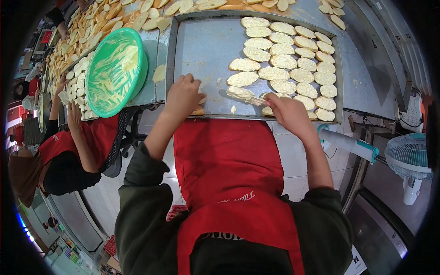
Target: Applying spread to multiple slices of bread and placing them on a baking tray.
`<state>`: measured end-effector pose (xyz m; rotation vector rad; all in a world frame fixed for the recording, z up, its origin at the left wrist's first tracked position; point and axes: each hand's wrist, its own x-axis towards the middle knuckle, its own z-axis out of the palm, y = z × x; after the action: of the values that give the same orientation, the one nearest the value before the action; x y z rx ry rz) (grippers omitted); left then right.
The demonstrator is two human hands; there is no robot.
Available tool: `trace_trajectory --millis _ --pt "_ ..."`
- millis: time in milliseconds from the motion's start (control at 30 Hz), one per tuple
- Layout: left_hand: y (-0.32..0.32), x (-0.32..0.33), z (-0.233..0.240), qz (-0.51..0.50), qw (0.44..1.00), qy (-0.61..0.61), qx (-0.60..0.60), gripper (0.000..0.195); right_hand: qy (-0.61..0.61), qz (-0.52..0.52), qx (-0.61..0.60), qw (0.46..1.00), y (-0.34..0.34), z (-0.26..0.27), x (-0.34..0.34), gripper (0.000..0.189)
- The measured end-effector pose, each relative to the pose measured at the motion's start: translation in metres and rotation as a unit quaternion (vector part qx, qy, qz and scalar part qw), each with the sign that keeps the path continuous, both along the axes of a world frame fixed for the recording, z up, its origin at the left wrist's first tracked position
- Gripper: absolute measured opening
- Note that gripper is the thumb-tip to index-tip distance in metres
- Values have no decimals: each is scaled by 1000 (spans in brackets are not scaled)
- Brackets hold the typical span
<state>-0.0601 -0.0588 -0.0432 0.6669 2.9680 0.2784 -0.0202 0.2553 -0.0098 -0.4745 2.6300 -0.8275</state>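
My right hand [287,111] grips the handle of a spreader [256,100] over the near part of a metal baking tray [254,118]. Its blade carries a thick load of pale cream spread [240,92]. My left hand [184,96] is at the tray's near left, its fingers on a bread slice [198,110] that they partly cover. Rows of oval bread slices coated with spread [283,61] lie on the tray's right half. Left of the tray, a green plastic basin [139,77] stands tilted, its inside smeared with the same spread.
Many uncoated bread slices [103,20] are heaped along the far side of the table. At the left, a co-worker's hands [74,115] are over another tray of coated slices [79,77]. A fan [409,154] stands at the right.
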Motion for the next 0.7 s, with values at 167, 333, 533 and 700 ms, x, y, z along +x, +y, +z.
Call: trace_trajectory --millis 167,333,533,700 --pt "-21 20 25 23 990 -113 -80 32 235 152 140 950 -1 -19 -18 20" --pt "-26 18 25 43 986 -148 -63 29 219 182 186 940 -4 -24 -18 23" --pt "-30 7 7 59 994 -80 41 28 180 200 176 947 -2 -27 -14 15" --pt "-39 -16 -9 -48 983 -114 137 30 -109 100 2 989 -1 -14 -31 24"
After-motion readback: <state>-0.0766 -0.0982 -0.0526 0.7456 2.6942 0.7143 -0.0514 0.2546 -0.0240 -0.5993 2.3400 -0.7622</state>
